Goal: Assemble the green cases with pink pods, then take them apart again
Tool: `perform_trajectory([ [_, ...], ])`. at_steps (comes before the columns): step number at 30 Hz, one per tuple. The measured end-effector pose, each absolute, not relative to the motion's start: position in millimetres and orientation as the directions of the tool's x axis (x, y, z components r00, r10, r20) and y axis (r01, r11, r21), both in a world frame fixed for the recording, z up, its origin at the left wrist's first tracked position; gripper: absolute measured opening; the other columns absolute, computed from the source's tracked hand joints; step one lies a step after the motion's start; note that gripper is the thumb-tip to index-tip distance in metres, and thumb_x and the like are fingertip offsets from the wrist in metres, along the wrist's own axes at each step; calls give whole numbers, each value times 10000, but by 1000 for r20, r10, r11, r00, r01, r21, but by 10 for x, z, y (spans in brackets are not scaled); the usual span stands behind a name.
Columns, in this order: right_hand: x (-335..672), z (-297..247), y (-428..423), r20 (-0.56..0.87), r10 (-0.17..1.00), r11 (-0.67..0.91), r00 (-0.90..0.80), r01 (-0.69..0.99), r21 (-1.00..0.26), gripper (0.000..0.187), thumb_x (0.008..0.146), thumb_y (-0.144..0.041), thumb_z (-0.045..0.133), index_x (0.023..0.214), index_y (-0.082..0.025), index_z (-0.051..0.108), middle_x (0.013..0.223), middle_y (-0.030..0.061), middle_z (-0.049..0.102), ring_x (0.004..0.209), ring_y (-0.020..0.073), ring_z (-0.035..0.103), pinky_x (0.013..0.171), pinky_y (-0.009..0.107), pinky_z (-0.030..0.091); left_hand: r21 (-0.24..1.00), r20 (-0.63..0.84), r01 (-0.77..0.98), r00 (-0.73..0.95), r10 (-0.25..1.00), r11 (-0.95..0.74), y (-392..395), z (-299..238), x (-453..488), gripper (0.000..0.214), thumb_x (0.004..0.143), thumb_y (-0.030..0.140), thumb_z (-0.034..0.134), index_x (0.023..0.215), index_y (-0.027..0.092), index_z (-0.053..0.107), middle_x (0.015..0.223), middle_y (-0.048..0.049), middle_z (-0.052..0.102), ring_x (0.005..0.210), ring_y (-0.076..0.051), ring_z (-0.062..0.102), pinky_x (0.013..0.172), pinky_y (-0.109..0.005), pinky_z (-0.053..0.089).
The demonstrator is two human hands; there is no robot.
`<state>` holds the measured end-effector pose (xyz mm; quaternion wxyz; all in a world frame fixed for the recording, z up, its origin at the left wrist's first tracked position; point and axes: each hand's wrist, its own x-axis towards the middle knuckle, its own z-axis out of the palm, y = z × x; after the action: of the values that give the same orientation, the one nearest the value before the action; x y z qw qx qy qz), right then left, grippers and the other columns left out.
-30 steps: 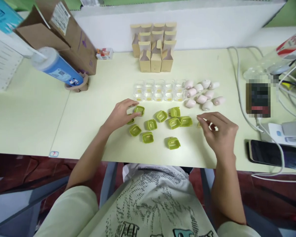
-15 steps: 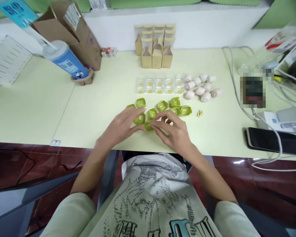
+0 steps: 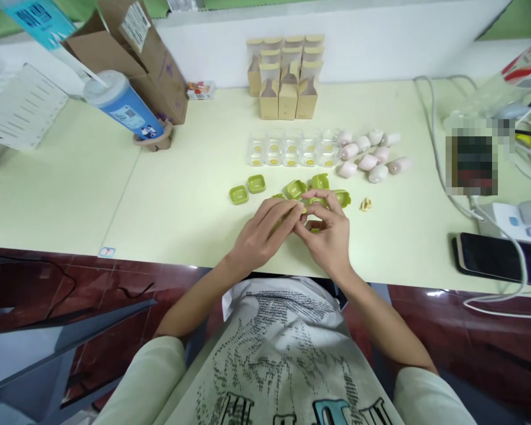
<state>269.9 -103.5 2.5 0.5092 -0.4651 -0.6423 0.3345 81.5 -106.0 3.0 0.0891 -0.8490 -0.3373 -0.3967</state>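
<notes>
My left hand [image 3: 265, 233] and my right hand [image 3: 325, 233] meet at the fingertips over the front of the table. Between them they pinch a small green cup [image 3: 303, 209], mostly hidden by the fingers. Two square green cups [image 3: 247, 189] lie open side up to the left of my hands. Several more green cups [image 3: 296, 189] with notched tabs stand just beyond the fingers, some partly covered. To the right of these is a little heap of yellowish bits [image 3: 366, 205].
Clear plastic cups with yellow marks [image 3: 292, 147] stand in two rows. Pale pink barrel-shaped pieces [image 3: 369, 162] lie beside them. Open tan boxes [image 3: 287, 97] are by the wall. A blue drink cup [image 3: 128, 112] and carton [image 3: 159, 77] stand left; a phone [image 3: 504, 260] and cables lie right.
My left hand has moved right, off the two left cups, and its fingertips now meet those of my right hand. The camera view has shifted slightly.
</notes>
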Motion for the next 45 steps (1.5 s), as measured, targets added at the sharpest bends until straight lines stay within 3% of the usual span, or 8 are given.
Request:
perform_trajectory([
  [5,2733,34,-1047,346,934,356,-89,280,-892,79,998,-280,782,928,-243,788,1334,139,666,981,246,724,492,309,612,124,767,657,411,492,-743,-1104,7,893,638,1122,169,645,1720,278,455,1336,-160,805,1229,-307,809,967,-513,731],
  [11,2618,34,-1051,364,912,406,-188,307,-861,129,1090,-319,710,991,-243,741,1348,143,620,820,175,671,575,359,673,95,825,682,355,441,-726,-1172,-2,783,665,1085,146,725,1710,213,507,1301,-173,809,1224,-290,802,963,-458,720],
  [20,2461,43,-1072,385,923,379,-11,212,-901,91,1032,-283,776,961,-247,819,1300,100,645,792,148,650,510,310,609,-16,856,715,371,361,-699,-1149,0,736,592,1055,165,789,1613,115,599,1258,-196,816,1187,-286,813,948,-432,719],
  [24,2561,110,-1049,382,915,403,-128,237,-884,110,1000,-251,773,893,-225,777,1228,89,665,832,155,643,518,275,585,-1,842,708,381,381,-706,-1148,-40,772,642,1076,133,744,1684,182,542,1311,-171,818,1201,-284,814,953,-438,710],
  [31,2736,99,-1003,369,903,423,-220,302,-854,83,991,-229,742,913,-219,715,1310,129,624,900,188,683,484,257,572,16,833,684,395,389,-729,-1128,-91,830,681,1098,136,711,1726,247,476,1331,-138,813,1161,-263,821,932,-424,699],
  [37,2780,95,-969,394,883,463,-255,337,-820,94,981,-244,740,894,-220,717,1299,141,609,1036,251,713,463,247,583,-23,851,678,399,341,-735,-1091,-6,836,577,1069,86,718,1619,199,583,1256,-140,834,1123,-259,809,892,-410,709],
  [40,2767,104,-980,369,896,435,-248,319,-842,62,985,-265,737,936,-228,741,1341,138,617,974,229,709,435,254,580,-52,865,695,390,315,-717,-1084,-24,835,546,1050,123,771,1569,190,617,1215,-133,842,1073,-263,811,857,-416,715],
  [45,2794,103,-952,372,899,434,-230,353,-829,69,939,-236,745,872,-227,747,1279,124,653,1022,254,703,474,281,609,-6,842,674,402,360,-739,-1065,-144,830,543,1065,182,776,1577,201,595,1247,-138,827,1114,-273,823,891,-440,729],
])
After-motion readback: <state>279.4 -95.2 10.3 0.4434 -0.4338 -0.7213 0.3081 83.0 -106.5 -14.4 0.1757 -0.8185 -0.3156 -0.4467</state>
